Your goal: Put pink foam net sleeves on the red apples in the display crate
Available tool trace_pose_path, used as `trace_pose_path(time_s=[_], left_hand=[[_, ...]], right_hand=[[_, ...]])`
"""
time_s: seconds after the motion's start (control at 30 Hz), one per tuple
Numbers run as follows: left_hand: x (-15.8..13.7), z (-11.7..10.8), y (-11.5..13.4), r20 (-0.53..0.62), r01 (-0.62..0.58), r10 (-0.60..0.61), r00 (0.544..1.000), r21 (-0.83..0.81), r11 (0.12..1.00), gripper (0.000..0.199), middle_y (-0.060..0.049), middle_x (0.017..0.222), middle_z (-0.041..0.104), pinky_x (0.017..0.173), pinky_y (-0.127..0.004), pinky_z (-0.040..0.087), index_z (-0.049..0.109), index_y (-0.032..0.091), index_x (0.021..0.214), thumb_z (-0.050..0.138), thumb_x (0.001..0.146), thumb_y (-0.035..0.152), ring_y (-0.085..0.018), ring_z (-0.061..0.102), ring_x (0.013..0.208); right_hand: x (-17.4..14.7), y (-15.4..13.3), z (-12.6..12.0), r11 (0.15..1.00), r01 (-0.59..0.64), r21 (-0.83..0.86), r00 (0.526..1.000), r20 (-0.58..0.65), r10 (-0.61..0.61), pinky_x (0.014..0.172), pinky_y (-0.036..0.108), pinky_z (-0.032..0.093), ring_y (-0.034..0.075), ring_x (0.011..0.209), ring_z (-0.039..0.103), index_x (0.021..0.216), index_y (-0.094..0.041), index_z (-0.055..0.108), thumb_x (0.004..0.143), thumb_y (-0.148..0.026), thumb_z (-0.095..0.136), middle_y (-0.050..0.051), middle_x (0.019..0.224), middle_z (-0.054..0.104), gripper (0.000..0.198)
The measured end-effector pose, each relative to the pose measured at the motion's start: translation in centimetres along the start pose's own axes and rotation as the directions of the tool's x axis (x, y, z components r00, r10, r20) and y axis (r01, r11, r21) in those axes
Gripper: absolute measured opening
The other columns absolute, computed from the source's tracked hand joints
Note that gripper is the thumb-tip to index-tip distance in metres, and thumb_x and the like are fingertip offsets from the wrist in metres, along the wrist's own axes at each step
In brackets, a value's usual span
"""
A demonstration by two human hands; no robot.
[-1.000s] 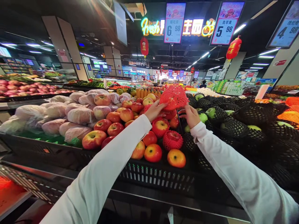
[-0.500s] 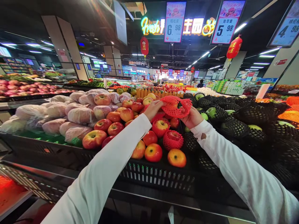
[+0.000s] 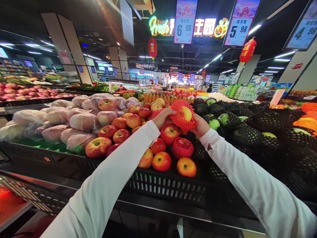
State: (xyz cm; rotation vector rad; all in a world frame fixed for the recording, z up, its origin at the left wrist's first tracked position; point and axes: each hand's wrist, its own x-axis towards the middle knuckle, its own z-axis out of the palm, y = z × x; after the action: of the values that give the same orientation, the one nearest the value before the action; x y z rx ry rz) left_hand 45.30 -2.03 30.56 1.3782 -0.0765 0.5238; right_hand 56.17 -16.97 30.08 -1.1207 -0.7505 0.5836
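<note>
Between my two hands, above the apple pile, is a red and yellow apple (image 3: 186, 113) inside a red foam net sleeve (image 3: 182, 123). My left hand (image 3: 163, 117) grips its left side, thumb on the net. From the right, my right hand (image 3: 201, 126) closes on the other side; its fingertips are partly hidden behind the sleeve. Just below sit two more apples in red foam nets, one with its top showing (image 3: 170, 133) and one more fully wrapped (image 3: 182, 147). Bare apples (image 3: 161, 161) lie in front of and left of these.
A black crate (image 3: 168, 188) holds the apples along its front edge. Plastic-wrapped fruit (image 3: 84, 122) is piled on the left. Green apples in black nets (image 3: 250, 135) fill the right side. Price signs (image 3: 185, 21) and a red lantern (image 3: 248, 50) hang overhead.
The red net, loose and stretched between my hands before, now surrounds the apple, whose yellow-red face shows through the opening. My right hand has moved slightly left and down.
</note>
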Motion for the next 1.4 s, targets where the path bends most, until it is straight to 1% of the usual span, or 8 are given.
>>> trace_pose_path(time_s=[0.1,0.27,0.37,0.47,0.8,1.03,1.27,1.4], left_hand=[[0.0,0.2,0.2,0.012,-0.027,0.026,1.0,0.055,0.998,0.03,-0.001,0.072,0.065,0.068,-0.03,0.054,0.061,0.016,0.074,0.074,0.061,0.039,-0.019,0.066,0.072],[0.0,0.6,0.3,0.057,-0.031,0.019,0.998,0.212,0.977,0.045,-0.005,0.079,0.067,0.069,-0.031,0.052,0.062,0.013,0.078,0.081,0.058,0.05,-0.02,0.064,0.073],[-0.1,0.5,0.7,-0.003,-0.15,0.16,0.987,0.326,0.933,0.051,-0.004,0.087,0.066,0.067,-0.028,0.049,0.062,0.014,0.087,0.082,0.062,0.054,-0.017,0.062,0.076],[-0.1,0.3,1.2,-0.042,-0.251,0.289,0.957,0.387,0.887,0.05,0.0,0.085,0.063,0.069,-0.025,0.046,0.059,0.016,0.083,0.087,0.06,0.051,-0.014,0.058,0.076],[1.2,-1.3,0.6,-0.048,-0.205,0.257,0.965,0.469,0.859,0.041,0.0,0.08,0.059,0.077,-0.028,0.046,0.056,0.016,0.08,0.087,0.06,0.034,-0.014,0.057,0.078],[-0.5,0.2,1.5,0.335,-0.453,0.336,0.88,0.383,0.805,0.073,-0.011,0.146,0.049,0.114,-0.043,0.038,0.055,0.023,0.129,0.082,0.061,0.026,-0.029,0.044,0.138],[-0.6,0.3,1.3,0.322,-0.539,0.436,0.841,0.58,0.611,0.069,-0.013,0.128,0.062,0.113,-0.046,0.037,0.06,0.016,0.121,0.086,0.06,0.033,-0.032,0.056,0.125],[-0.5,0.1,1.5,0.298,-0.529,0.455,0.839,0.641,0.557,0.067,-0.013,0.126,0.063,0.112,-0.044,0.038,0.059,0.015,0.121,0.083,0.059,0.027,-0.031,0.058,0.12]], right_hand=[[-1.3,-1.0,1.0,0.993,-0.116,0.011,0.99,0.087,0.115,0.053,0.029,0.054,0.019,0.073,0.07,0.119,-0.022,0.063,0.095,-0.065,0.041,0.007,0.099,0.075,0.055],[-2.0,-1.5,1.7,0.988,-0.136,-0.079,0.99,0.027,0.139,0.054,0.025,0.057,0.016,0.069,0.069,0.106,-0.018,0.068,0.086,-0.042,0.069,0.006,0.097,0.076,0.031],[-1.5,-1.2,1.5,0.993,-0.11,-0.047,0.99,-0.088,0.106,0.056,0.024,0.058,0.015,0.07,0.07,0.095,-0.017,0.07,0.082,-0.038,0.074,0.006,0.092,0.077,0.025],[-0.8,-0.9,0.8,0.993,-0.109,-0.045,0.979,-0.18,0.099,0.054,0.023,0.056,0.016,0.075,0.071,0.093,-0.02,0.071,0.083,-0.044,0.073,0.005,0.094,0.077,0.026],[0.9,0.0,-1.2,1.0,0.02,-0.013,0.992,-0.123,-0.022,0.069,0.035,0.059,0.023,0.091,0.071,0.118,-0.022,0.065,0.077,-0.069,0.067,0.008,0.109,0.073,0.062],[-0.4,-0.2,0.4,0.997,-0.039,0.064,0.999,-0.026,0.041,0.077,0.035,0.06,0.021,0.098,0.07,0.119,-0.023,0.066,0.084,-0.066,0.06,0.007,0.114,0.073,0.056],[-0.6,-0.4,0.9,0.977,-0.188,-0.1,0.976,0.092,0.198,0.051,0.029,0.05,0.017,0.065,0.063,0.107,-0.021,0.069,0.08,-0.082,0.049,0.008,0.095,0.073,0.07],[-0.8,-0.4,1.1,0.981,0.012,-0.193,1.0,0.003,-0.012,0.063,0.033,0.055,0.021,0.08,0.066,0.105,-0.023,0.067,0.06,-0.09,0.061,0.007,0.098,0.071,0.081]])
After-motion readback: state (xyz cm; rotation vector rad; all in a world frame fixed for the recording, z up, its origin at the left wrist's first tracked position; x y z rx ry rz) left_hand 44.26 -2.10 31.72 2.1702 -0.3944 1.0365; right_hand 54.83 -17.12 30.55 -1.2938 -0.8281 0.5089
